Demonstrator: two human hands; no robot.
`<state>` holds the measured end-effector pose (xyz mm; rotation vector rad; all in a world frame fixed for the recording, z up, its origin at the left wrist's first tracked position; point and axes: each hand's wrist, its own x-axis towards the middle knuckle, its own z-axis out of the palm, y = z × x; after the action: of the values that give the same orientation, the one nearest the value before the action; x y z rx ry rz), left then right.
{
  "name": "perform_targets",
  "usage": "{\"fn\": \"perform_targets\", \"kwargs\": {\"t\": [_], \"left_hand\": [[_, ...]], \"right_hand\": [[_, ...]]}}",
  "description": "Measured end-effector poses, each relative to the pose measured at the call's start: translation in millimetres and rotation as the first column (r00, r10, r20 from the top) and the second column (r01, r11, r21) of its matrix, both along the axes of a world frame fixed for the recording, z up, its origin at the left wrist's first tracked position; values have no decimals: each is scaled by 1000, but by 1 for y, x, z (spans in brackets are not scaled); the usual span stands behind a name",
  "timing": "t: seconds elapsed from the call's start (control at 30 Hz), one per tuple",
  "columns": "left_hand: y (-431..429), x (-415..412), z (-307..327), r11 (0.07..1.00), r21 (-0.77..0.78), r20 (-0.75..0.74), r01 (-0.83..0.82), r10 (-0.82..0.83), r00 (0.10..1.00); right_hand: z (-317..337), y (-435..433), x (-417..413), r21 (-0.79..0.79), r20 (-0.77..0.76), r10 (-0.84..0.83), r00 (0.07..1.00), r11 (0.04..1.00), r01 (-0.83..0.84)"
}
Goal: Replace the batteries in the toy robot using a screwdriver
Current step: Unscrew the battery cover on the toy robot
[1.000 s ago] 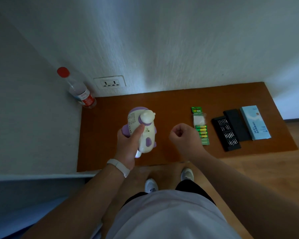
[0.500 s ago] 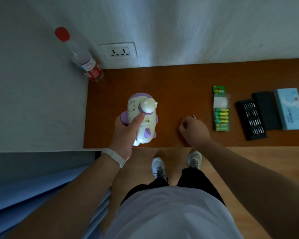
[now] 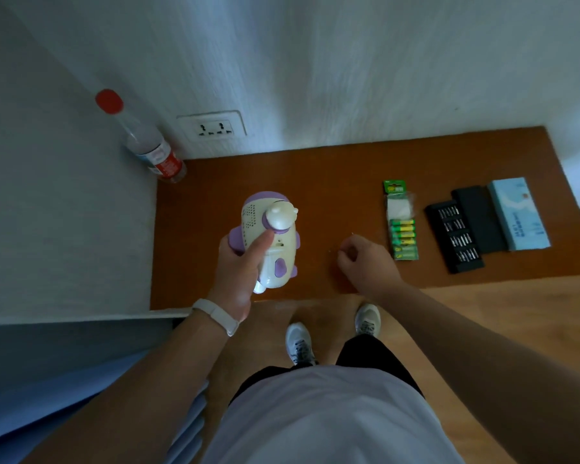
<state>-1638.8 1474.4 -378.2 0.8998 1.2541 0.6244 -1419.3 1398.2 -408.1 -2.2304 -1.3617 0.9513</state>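
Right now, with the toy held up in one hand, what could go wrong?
1. Only the left hand holds the toy robot, above the table; it may slip and drop.
2. The right hand curls over the table; if it pinches a tiny part, which I cannot tell, that could get lost.
3. The open bit tray lies near the table's front edge and might be knocked off.

On the table (image 3: 315, 182), batteries (image 3: 402, 231) lie left of bit tray (image 3: 454, 241).
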Motion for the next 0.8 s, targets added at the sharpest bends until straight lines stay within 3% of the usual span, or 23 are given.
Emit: {"fn": "perform_targets", "kwargs": {"t": [0.17,0.37,0.53,0.8], "left_hand": [[1,14,21,999,32,42,33,-35,998],[-4,38,54,994,112,115,-5,-8,993],[-7,53,82,985,158,179,-66,37,983],[-9,57,97,967,233,158,-103,67,985]], "right_hand": [[61,-4,-7,230,29,40,999,972,-46],[126,-2,-19,507,108,133,985,845,-170],[154,-4,-26,533,162,219,962,801,-272],[160,-5,-29,516,176,210,962,812,-272]]}}
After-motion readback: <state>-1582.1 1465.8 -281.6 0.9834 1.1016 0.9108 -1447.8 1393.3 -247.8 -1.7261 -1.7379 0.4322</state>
